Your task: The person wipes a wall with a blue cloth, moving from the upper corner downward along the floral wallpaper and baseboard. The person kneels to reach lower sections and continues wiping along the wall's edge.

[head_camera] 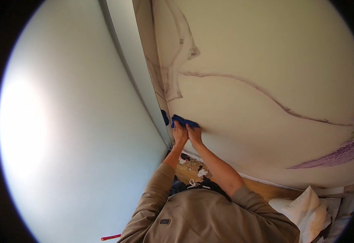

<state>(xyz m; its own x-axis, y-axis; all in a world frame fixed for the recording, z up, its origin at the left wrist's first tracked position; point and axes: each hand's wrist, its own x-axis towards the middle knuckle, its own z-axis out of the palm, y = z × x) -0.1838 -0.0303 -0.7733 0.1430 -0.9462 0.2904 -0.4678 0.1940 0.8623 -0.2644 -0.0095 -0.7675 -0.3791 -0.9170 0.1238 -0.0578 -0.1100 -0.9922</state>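
Observation:
A bunched dark-blue cloth (pixel 183 121) is pressed flat to a pale wall (pixel 241 103) painted with a branch and purple flowers. My left hand (pixel 180 133) grips the cloth's left part, close to the wall's corner. Right beside it, my right hand (pixel 195 135) holds the right part, thumb on the cloth. The fingertips of both hands are hidden behind the cloth. Left of the corner, a narrow strip (pixel 164 118) shows a second patch of blue that looks like a reflection of the cloth.
A large white panel (pixel 82 121) with a grey edge stands close on my left. Scraps of debris (pixel 199 171) lie on the wooden floor (pixel 256 186) by the wall's foot. At the lower right is a white plastic bag or wrapping (pixel 307 209). A red stick-like object (pixel 110 237) shows at lower left.

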